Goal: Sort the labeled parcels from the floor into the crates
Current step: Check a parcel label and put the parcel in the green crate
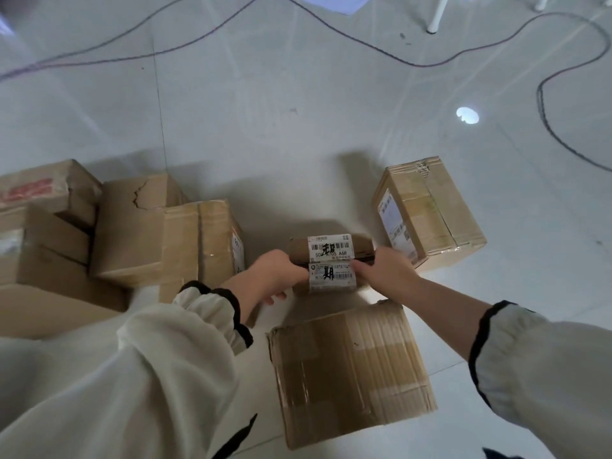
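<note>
A small brown parcel with a white barcode label wrapped over its edge sits at the middle of the view. My left hand grips its left end and my right hand grips its right end. Whether it rests on the floor or is lifted I cannot tell. A flat taped cardboard parcel lies on the floor just in front of it. A taller labeled box stands to the right. No crate is in view.
Several cardboard boxes crowd the left side, some stacked. Dark cables loop across the pale tiled floor behind and to the right. White furniture legs stand at the top right.
</note>
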{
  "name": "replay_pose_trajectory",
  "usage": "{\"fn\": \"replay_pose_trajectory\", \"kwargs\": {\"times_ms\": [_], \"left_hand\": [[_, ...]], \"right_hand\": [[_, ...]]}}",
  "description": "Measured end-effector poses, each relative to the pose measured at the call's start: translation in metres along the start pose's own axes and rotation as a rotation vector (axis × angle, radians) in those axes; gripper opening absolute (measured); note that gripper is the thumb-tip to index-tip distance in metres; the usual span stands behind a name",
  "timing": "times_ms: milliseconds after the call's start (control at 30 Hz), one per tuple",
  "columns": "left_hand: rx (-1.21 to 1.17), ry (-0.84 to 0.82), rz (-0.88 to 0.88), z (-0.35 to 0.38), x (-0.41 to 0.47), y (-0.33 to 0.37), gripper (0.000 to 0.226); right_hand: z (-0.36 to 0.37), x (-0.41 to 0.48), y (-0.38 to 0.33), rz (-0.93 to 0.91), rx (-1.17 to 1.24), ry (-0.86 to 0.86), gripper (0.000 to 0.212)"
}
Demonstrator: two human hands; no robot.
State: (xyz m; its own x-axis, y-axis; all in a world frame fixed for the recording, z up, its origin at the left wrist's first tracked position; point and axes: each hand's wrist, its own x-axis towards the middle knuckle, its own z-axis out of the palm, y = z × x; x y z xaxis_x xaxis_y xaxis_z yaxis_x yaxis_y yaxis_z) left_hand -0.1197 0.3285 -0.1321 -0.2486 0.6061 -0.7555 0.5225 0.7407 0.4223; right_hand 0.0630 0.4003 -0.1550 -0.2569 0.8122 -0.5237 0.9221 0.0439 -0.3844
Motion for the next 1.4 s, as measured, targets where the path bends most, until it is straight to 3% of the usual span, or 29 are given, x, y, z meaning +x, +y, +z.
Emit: {"fn": "replay_pose_trajectory", "kwargs": {"times_ms": [100,333,467,567,633,733,900,1067,1200,1300,1400], "left_hand": [[0.0,0.041,0.041,0.002,0.003,-0.004,0.036],[-0.169,0.06,0.025,0.006,0.008,-0.006,0.03],[-0.231,0.124,0.065,0.0,-0.006,-0.002,0.031],[-0.275,0.253,0.079,-0.019,-0.036,0.008,0.032],[-0.444,0.248,0.048,-0.038,-0.067,0.024,0.023],[-0.748,0.221,0.009,-0.076,-0.126,0.059,0.015],[-0.849,0.237,0.132,-0.142,-0.246,0.134,0.014],[-0.846,0.173,0.212,-0.199,-0.41,0.217,0.006],[-0.791,0.217,0.255,-0.249,-0.558,0.27,0.011],[-0.767,0.211,0.316,-0.276,-0.647,0.291,0.013],[-0.799,0.116,0.252,-0.289,-0.695,0.295,0.011]], "right_hand": [[-0.002,0.004,-0.002,0.034,-0.008,-0.003,0.039],[-0.001,0.005,0.003,0.069,0.07,0.034,0.041],[-0.011,-0.007,-0.008,0.024,0.088,0.061,0.028],[-0.036,-0.027,-0.03,-0.007,0.165,0.11,0.026],[-0.064,-0.049,-0.047,0.021,0.295,0.149,0.029],[-0.115,-0.096,-0.07,0.031,0.519,0.277,0.031],[-0.226,-0.199,-0.101,-0.068,0.659,0.402,0.026],[-0.366,-0.342,-0.14,-0.121,0.734,0.541,0.021],[-0.479,-0.47,-0.18,-0.132,0.734,0.513,0.024],[-0.534,-0.548,-0.203,-0.141,0.718,0.506,0.025],[-0.56,-0.602,-0.214,-0.114,0.756,0.546,0.027]]}}
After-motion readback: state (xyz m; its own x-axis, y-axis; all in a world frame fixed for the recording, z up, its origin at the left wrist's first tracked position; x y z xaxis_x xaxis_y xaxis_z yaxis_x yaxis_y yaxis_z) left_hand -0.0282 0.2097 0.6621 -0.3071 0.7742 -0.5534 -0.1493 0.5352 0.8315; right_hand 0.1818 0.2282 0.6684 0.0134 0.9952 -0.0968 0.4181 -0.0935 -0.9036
